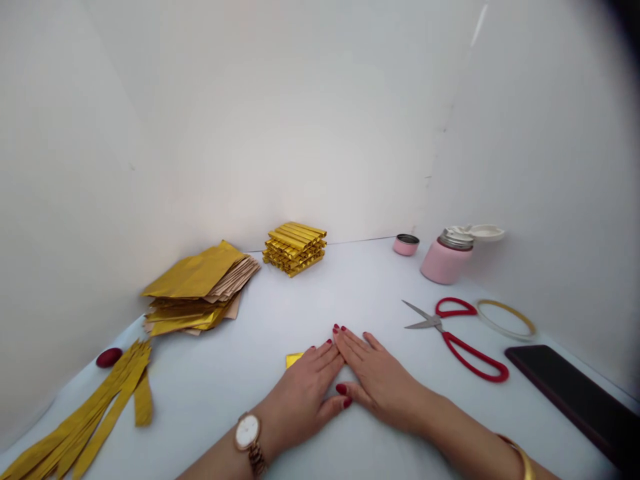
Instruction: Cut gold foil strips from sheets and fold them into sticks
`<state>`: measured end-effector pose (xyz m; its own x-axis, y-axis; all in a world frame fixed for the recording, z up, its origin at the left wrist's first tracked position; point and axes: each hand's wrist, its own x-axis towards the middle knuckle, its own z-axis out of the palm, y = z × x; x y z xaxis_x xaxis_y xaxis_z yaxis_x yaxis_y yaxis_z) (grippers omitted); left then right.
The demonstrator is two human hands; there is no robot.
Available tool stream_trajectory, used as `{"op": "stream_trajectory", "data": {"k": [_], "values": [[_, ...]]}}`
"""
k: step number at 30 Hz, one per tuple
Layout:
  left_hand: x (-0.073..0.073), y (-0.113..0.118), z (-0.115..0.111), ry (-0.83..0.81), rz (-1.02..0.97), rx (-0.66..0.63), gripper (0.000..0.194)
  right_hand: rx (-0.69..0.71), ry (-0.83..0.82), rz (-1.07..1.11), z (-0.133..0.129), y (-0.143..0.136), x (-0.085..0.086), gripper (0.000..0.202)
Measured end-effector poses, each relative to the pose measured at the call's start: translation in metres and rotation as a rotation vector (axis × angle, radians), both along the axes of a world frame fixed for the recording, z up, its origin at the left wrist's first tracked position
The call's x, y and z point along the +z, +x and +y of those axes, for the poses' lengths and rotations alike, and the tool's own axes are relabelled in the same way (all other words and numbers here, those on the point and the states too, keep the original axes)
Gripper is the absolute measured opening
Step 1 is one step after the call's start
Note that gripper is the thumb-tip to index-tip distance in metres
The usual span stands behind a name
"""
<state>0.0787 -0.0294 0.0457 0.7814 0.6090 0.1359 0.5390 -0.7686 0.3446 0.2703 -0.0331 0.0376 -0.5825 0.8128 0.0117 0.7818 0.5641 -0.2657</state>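
My left hand lies palm down with its fingers stretched out. From under it pokes one end of a small gold paper piece; the rest of the piece is hidden. My right hand also rests flat, its fingers extended and its fingertips meeting those of the left. The two thumbs touch or nearly touch below. Whether any paper lies under the right fingers I cannot tell. Both hands press on the pale blue table.
Gold-faced paper sheets are stacked at left, above cut gold strips and a dark red oval object. Folded gold sticks are piled at the back. Rightward lie open scissors, a ring, a phone, a pink bottle and its cap.
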Motion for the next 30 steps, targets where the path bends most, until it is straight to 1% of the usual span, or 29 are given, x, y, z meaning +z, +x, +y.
{"op": "stream_trajectory", "data": {"k": [3, 6, 9, 12, 15, 20, 24, 27, 30], "values": [[-0.003, -0.016, -0.001, 0.022, 0.052, 0.014, 0.060, 0.000, -0.012, -0.003, 0.001, 0.000, 0.000, 0.068], [-0.005, -0.038, -0.001, 0.044, 0.101, 0.077, 0.057, 0.006, -0.011, 0.008, 0.002, 0.000, 0.000, 0.068], [-0.003, -0.057, -0.002, 0.044, 0.153, 0.122, 0.055, 0.006, -0.018, -0.002, 0.001, -0.001, 0.000, 0.069], [0.000, -0.065, -0.003, 0.034, 0.199, 0.141, 0.056, -0.004, -0.028, -0.022, 0.001, -0.001, 0.001, 0.069], [0.001, -0.063, -0.003, 0.047, 0.200, 0.142, 0.056, -0.003, -0.024, -0.013, 0.001, -0.001, 0.001, 0.069], [-0.001, -0.060, -0.004, 0.119, 0.198, 0.161, 0.053, 0.001, -0.013, 0.001, 0.002, 0.000, -0.001, 0.068], [0.003, -0.060, -0.004, 0.111, 0.204, 0.142, 0.051, -0.004, -0.021, 0.010, 0.001, -0.001, 0.001, 0.068], [0.007, -0.051, -0.003, 0.152, 0.194, 0.132, 0.048, -0.002, -0.038, -0.006, 0.001, -0.002, 0.004, 0.068], [0.005, -0.036, -0.004, 0.182, 0.182, 0.139, 0.046, -0.008, -0.050, -0.022, 0.000, -0.002, 0.006, 0.069]]}}
